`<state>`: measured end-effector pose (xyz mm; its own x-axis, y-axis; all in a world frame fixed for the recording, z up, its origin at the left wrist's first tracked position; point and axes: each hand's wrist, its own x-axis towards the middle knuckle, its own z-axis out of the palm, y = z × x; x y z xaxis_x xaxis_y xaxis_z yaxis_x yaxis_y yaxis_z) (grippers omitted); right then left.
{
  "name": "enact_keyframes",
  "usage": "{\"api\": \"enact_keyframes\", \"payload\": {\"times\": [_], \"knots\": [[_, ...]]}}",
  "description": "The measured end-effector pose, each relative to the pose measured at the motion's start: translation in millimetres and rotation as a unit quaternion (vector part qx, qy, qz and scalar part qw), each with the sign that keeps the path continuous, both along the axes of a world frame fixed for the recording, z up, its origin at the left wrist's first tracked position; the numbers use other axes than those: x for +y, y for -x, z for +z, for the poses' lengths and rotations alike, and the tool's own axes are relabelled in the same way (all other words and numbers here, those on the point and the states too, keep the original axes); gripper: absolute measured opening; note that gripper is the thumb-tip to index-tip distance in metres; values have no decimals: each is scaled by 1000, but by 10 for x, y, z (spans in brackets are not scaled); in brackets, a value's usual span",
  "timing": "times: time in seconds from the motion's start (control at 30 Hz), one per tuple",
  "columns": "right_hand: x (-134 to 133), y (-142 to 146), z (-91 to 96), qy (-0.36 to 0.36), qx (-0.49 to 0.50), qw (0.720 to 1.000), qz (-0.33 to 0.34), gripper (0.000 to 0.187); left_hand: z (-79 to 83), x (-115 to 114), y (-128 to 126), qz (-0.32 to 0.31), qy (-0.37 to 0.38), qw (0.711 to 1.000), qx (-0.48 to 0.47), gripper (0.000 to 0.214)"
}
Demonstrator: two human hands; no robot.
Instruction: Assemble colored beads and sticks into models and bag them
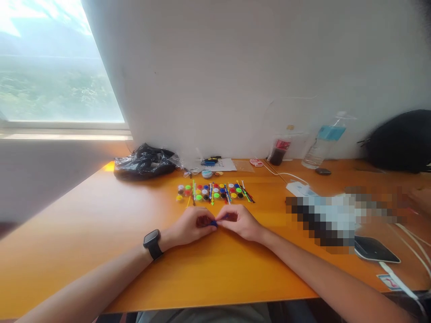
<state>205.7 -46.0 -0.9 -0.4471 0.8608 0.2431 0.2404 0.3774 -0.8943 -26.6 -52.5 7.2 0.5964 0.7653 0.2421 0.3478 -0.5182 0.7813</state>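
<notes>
One small blue piece [213,223]: pinched over the table [161,287], right where the hands meet; too tiny from here to make out its shape.
Left hand [193,225]: fingers closed narrow on that piece, a black smartwatch [156,246] at the wrist.
Right hand [242,223]: fingers pinched just as narrowly against it, a thin blue-violet strip showing among them; whether it joins the piece, I can't tell.
Slip risk: with so little to grip, an uneven push could, I'd judge, pop the piece loose and send it skidding over the smooth wood.
Round caps [199,197]: clustered just beyond the hands in mixed colours, thin plastic sticks [249,194] lying among them; a knuckle straying forward might scatter both.
Back edge: a black plastic bag [144,162] and a sheet of paper [229,165], beyond the caps.
Right side: a bottle of dark drink [278,154] and a water bottle [314,152], well apart from the hands.
</notes>
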Motion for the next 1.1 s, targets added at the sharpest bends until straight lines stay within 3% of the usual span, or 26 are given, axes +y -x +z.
{"api": "enact_keyframes", "payload": {"times": [0.27,0.6,1.1], "knots": [[-24,-2,-10,-26,-43,999,3,8,20,-12,-2,0,-37,999,20,20],[-39,-25,-55,-78,-86,993,13,14,6,-34,0,32,-60,997,34,15],[-68,-17,16,-86,-103,990,40,14,-25,-36,7,42,-99,993,46,11]]}}
